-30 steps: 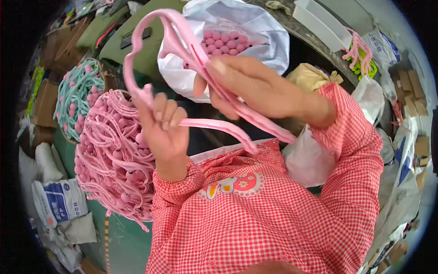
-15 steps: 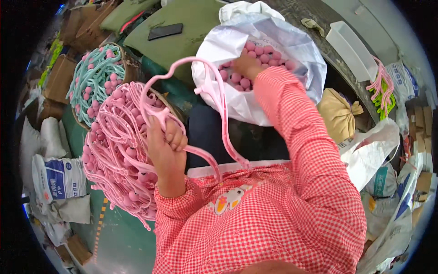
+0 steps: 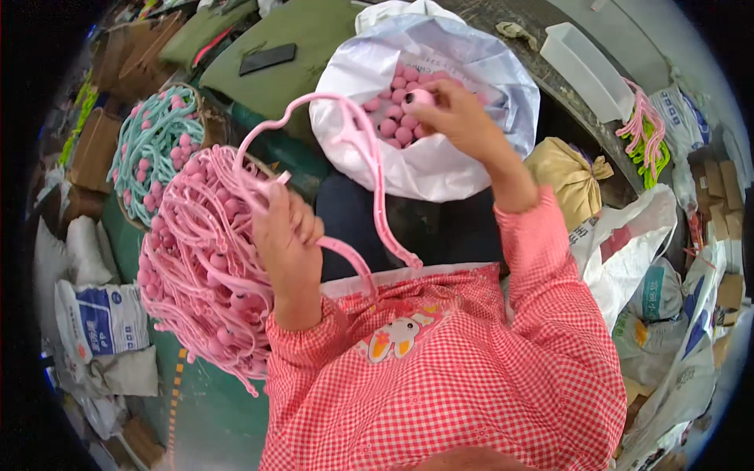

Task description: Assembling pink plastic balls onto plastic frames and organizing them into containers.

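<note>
My left hand [image 3: 289, 243] is closed round a pink looped rubber strap [image 3: 380, 184], whose free ends hang toward my lap. Between the fingers of my right hand [image 3: 463, 122] is a pink ball [image 3: 419, 100] with a dark hole in it. That hand is above the mouth of a white plastic bag [image 3: 353, 149], where several more pink balls [image 3: 403, 135] lie. Beside my left hand rises a big heap of pink straps with balls [image 3: 200, 267]. Behind the heap stands a basket of teal straps [image 3: 149, 149] with pink balls.
A dark phone [image 3: 268, 59] lies on a green cushion-like surface [image 3: 318, 31] at the back. To the right are a tan tied sack [image 3: 561, 177], a white plastic tray [image 3: 585, 71] and an open white bag [image 3: 620, 243]. Printed white sacks [image 3: 102, 318] lie at the left.
My right hand has come up from among the balls, back toward me, with one pink ball in its fingers. My left hand keeps its hold on the strap. The whole view has shifted slightly.
</note>
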`<state>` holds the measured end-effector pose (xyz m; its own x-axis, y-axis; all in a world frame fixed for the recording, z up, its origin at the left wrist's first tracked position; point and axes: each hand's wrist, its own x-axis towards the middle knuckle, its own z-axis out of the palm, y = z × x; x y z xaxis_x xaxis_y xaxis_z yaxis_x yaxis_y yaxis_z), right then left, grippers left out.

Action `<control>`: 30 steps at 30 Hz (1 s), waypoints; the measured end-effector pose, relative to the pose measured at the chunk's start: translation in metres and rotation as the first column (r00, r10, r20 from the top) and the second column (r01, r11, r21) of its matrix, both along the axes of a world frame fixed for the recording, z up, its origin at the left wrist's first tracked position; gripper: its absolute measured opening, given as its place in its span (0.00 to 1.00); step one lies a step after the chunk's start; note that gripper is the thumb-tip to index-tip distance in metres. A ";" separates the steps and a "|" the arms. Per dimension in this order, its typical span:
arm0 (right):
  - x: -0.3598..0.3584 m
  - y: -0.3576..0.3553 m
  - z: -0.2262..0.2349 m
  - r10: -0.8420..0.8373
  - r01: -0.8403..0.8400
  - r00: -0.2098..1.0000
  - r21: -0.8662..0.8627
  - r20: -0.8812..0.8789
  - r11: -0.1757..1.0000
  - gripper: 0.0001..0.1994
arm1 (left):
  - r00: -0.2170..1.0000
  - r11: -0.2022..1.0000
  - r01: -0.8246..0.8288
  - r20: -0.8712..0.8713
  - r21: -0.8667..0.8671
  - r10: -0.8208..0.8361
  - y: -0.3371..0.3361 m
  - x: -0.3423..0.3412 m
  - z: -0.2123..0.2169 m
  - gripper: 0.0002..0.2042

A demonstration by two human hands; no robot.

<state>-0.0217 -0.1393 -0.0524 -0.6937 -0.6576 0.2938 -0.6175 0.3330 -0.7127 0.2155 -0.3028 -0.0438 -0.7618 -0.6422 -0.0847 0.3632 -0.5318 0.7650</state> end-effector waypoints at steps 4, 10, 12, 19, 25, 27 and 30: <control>0.052 0.029 0.028 0.397 -0.041 0.540 -0.448 0.742 0.893 0.28 | 1.000 0.999 0.011 0.027 -0.044 -0.010 0.025 -0.007 0.006 0.10; 0.115 0.037 0.069 0.464 -0.283 0.592 -0.369 0.659 0.885 0.24 | 0.993 0.967 0.071 0.107 -0.246 -0.046 0.034 -0.006 0.004 0.17; 0.123 0.027 0.061 0.371 -0.279 0.847 -0.276 0.381 0.920 0.21 | 0.989 0.956 0.081 0.141 -0.283 -0.042 0.040 -0.002 0.009 0.17; 0.129 0.007 0.039 0.108 -0.159 0.766 -0.024 -0.634 0.987 0.22 | 0.987 0.925 0.096 0.155 -0.367 -0.041 0.051 0.014 0.013 0.16; 0.135 0.006 0.036 0.199 -0.189 0.799 0.078 -0.567 0.979 0.21 | 0.974 0.927 0.184 0.190 -0.326 -0.127 0.048 0.022 0.011 0.17; 0.135 0.005 0.034 0.196 -0.186 0.825 0.072 -0.531 0.980 0.20 | 0.968 0.923 0.212 0.199 -0.321 -0.152 0.047 0.024 0.007 0.17; 0.132 0.002 0.025 0.228 -0.199 0.864 0.111 -0.449 0.974 0.20 | 0.952 0.909 0.281 0.211 -0.308 -0.222 0.047 0.023 0.002 0.16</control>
<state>0.1103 -0.1371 -0.0277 -0.3330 -0.8000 0.4990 -0.9292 0.1883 -0.3181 0.2385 -0.2561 -0.0416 -0.8948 -0.4445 -0.0420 0.1018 -0.2946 0.9502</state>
